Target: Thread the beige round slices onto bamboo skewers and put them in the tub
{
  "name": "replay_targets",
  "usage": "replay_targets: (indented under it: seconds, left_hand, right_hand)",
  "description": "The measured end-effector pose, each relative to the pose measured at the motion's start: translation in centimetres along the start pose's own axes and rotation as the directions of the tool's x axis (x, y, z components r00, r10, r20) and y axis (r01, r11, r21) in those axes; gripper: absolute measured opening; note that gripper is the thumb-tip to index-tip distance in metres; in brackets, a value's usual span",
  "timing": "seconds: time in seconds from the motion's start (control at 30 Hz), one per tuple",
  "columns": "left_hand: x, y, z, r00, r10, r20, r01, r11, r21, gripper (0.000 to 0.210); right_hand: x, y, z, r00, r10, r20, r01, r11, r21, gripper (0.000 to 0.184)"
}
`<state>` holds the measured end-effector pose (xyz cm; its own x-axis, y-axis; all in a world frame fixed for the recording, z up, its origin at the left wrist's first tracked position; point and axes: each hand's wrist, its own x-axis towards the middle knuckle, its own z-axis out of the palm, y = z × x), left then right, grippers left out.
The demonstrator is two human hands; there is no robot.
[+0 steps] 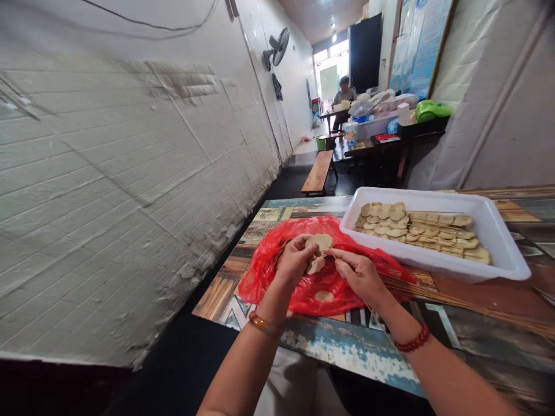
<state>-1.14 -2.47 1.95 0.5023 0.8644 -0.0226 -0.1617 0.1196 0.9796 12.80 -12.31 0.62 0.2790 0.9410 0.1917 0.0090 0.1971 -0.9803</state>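
My left hand [293,260] pinches a pale, flat, roundish food slice [321,240] between thumb and fingers. From the right, my right hand [359,274] grips a thin wooden skewer [332,252], its tip at the slice's edge; whether it has pierced the slice I cannot tell. Below both hands spreads a crumpled red plastic bag [260,286], with another pale slice [316,266] just under my left fingers and one more [324,296] nearer me. Darker slices are partly hidden behind my left hand. Several loose skewers [459,307] lie to the right of the bag.
A white plastic tub [505,251] holding rows of skewered slices [385,222] stands at the table's right rear. The table [347,346] has a wood-patterned top. Beyond are a wooden bench [318,171], a cluttered table and a seated person [344,95]. A wall [130,173] runs along the left.
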Motion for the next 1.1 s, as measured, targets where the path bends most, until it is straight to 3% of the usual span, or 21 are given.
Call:
replay_targets:
  seconds: [0.13, 0.3, 0.63, 1.1]
  left_hand:
    - [0.3, 0.2, 0.6, 1.0, 0.028, 0.006, -0.028, 0.998, -0.058, 0.027]
    - [0.5, 0.0, 0.7, 0.999, 0.039, 0.01, -0.037, 0.987, -0.156, 0.025]
    - [0.2, -2.3, -0.2, 1.0, -0.026, -0.014, 0.023, 0.982, -0.189, 0.029]
    - [-0.1, -1.7, -0.3, 0.997, -0.069, -0.032, 0.06, 0.973, -0.224, 0.027]
  right_hand:
    - [-0.1, 0.2, 0.1, 0.992, -0.122, 0.022, 0.124, 0.966, -0.226, 0.033]
    - [-0.3, 0.5, 0.2, 0.994, -0.106, 0.032, 0.111, 0.929, -0.353, 0.035]
    - [-0.5, 1.2, 0.9, 0.998, -0.036, 0.044, 0.051, 0.901, -0.431, 0.037]
    - [-1.1, 1.8, 1.1, 0.999, -0.034, 0.03, 0.043, 0.907, -0.419, 0.035]
